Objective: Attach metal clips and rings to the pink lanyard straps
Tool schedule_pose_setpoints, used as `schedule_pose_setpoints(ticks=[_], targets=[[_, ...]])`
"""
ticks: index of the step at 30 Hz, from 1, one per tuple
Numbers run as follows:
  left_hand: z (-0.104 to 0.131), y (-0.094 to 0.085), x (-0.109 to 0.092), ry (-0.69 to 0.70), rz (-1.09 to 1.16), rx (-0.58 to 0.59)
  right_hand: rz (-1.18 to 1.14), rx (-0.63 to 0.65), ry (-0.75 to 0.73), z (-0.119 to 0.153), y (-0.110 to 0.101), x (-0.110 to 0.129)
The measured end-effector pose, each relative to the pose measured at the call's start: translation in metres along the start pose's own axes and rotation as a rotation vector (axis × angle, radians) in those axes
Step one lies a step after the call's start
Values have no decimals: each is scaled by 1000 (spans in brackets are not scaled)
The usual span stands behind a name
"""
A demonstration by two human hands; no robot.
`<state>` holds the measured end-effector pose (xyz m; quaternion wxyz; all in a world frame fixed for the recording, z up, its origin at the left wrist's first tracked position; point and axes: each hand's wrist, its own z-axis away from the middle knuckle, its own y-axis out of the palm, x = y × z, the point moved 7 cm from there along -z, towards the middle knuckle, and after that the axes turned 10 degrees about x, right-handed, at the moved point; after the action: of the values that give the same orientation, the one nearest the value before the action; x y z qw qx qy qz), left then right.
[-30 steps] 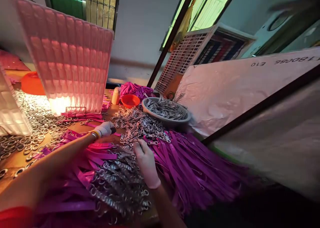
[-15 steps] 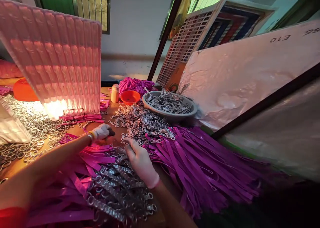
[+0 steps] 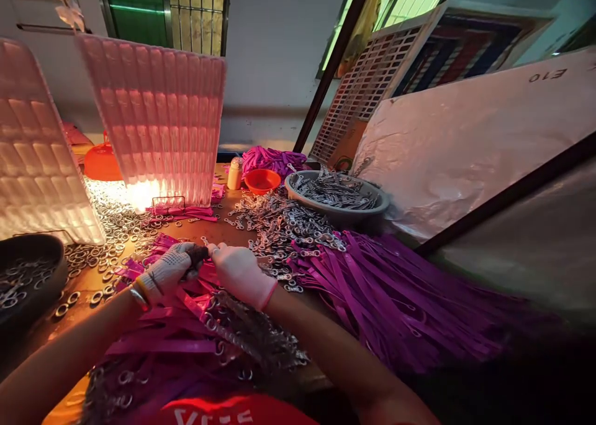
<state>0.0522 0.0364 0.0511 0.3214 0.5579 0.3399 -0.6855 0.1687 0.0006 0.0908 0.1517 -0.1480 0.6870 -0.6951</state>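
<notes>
My left hand [image 3: 170, 271], in a white dotted glove with dark fingertips, is closed in front of me over a heap of magenta straps [image 3: 158, 335]. What it grips is hidden by its fingers. My right hand [image 3: 239, 274], in a plain white glove, pinches at the same spot, its fingertips meeting the left ones. A small metal clasp [image 3: 204, 241] pokes up just above the joined fingertips. Below the hands lie chain-like rows of metal rings [image 3: 251, 332] on the strap heap. A pile of loose metal clasps [image 3: 288, 223] spreads beyond my right hand.
Behind the pile stands a grey basin [image 3: 382, 201] of clasps, with an orange bowl [image 3: 263, 181] and a small bottle [image 3: 235, 174]. More magenta straps [image 3: 386, 294] hang at right. At left are loose rings [image 3: 112, 220], a dark tub [image 3: 51, 257], ribbed panels [image 3: 177, 120] and an orange lamp [image 3: 101, 163].
My two hands have come together; the left drew back from reaching forward, and the right moved left to meet it. The view has swung left, bringing the dark tub into sight.
</notes>
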Motion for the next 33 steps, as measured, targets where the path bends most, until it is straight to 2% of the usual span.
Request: schedule_pose_setpoints(ticks=[4,6,9,12,14,16,21,26,29,31,33], targets=[[0,-1,-7,158,-254,-25,63,31,-24,2,-6,7],[-3,-1,-4,211,-328,-1,56,36,-29,1,-3,7],[-8,-4,15,151,-260,65,8,38,-27,0,6,7],[-3,-6,28,104,-152,71,-116,-35,-21,0,7,4],[4,-4,29,101,-86,50,-175,-46,-35,-1,5,4],[12,1,26,109,-63,28,-179,4,-25,-3,6,4],[20,3,22,124,-184,-61,-40,147,87,-11,19,5],[15,0,29,166,-295,-78,46,156,13,-13,36,14],[12,3,24,174,-381,-8,81,135,-31,-11,39,17],[11,4,15,186,-455,93,101,143,-62,-10,40,16],[12,-4,3,202,-525,183,119,138,-75,-9,38,11]])
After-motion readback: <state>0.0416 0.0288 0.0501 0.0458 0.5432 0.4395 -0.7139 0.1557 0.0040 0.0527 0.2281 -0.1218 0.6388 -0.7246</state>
